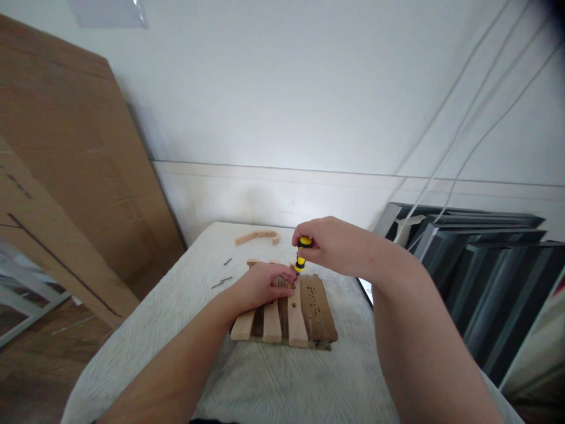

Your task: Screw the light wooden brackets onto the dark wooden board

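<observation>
My right hand [329, 241] is closed round the top of a yellow and black screwdriver [301, 257], held upright with its tip down on a wooden slat assembly [289, 312]. The assembly is several pale slats on a darker board with small holes. My left hand [260, 285] lies on the slats beside the screwdriver tip, fingers pressed together there; whether they pinch a screw is hidden. All of this rests on a white textured pad [176, 330].
A curved pale wooden piece [258, 237] lies at the pad's far edge. A few dark screws [223, 280] lie left of the assembly. Large cardboard sheets [66, 176] lean at the left. Dark framed panels [485, 259] stand at the right, white cables [459, 141] hanging above them.
</observation>
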Tool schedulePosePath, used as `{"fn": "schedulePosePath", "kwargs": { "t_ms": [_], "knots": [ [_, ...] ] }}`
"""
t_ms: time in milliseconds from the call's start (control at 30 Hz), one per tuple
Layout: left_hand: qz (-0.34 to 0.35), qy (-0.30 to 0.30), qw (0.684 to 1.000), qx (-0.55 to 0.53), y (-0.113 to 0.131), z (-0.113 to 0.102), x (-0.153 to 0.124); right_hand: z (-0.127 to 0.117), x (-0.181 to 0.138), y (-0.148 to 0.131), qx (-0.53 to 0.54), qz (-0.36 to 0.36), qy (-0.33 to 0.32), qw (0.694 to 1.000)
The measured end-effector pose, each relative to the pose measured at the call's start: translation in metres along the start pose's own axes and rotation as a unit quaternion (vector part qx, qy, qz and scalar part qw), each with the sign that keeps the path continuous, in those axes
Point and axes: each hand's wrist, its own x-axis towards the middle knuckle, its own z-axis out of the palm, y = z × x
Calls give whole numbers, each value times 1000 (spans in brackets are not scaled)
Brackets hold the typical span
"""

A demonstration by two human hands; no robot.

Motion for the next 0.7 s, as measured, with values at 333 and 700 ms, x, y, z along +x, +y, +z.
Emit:
{"fn": "schedulePosePath", "kwargs": {
  "t_ms": [333,700],
  "knots": [
    [-8,-11,1000,9,1,-1,0,-1,-1,-7,27,20,8,999],
    [-27,-12,999,12,1,-1,1,-2,-2,-14,84,5,-33,996]
  ]
}}
